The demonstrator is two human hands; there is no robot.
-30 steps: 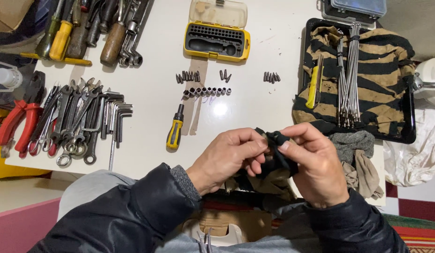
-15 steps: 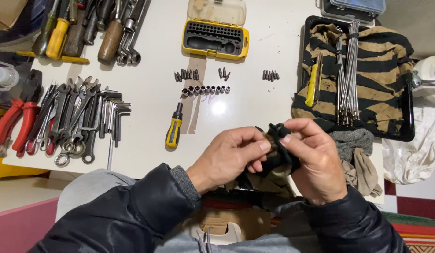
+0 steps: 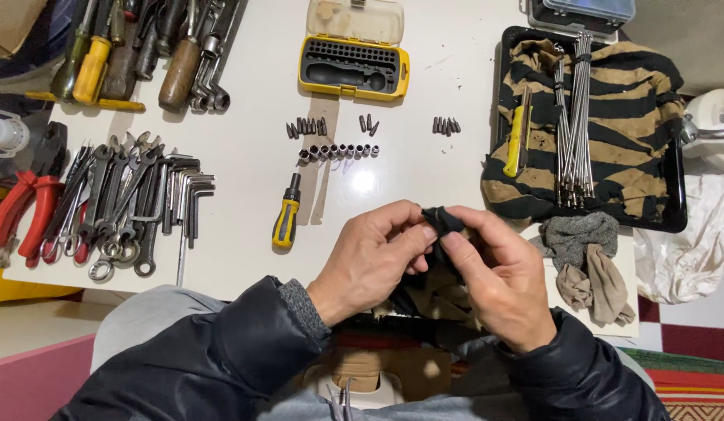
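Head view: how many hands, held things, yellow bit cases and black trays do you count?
Hands: 2, left hand and right hand
Dark item pinched between them: 1
Yellow bit case: 1
Black tray: 1
Total: 5

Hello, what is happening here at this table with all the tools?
A person in a dark jacket pinches a small piece of black cloth between the left hand and the right hand, just above the near edge of a white table. On the table lie a yellow-handled screwdriver, rows of small bits, an open yellow bit case, wrenches and hex keys at the left, and a black tray lined with striped cloth at the right.
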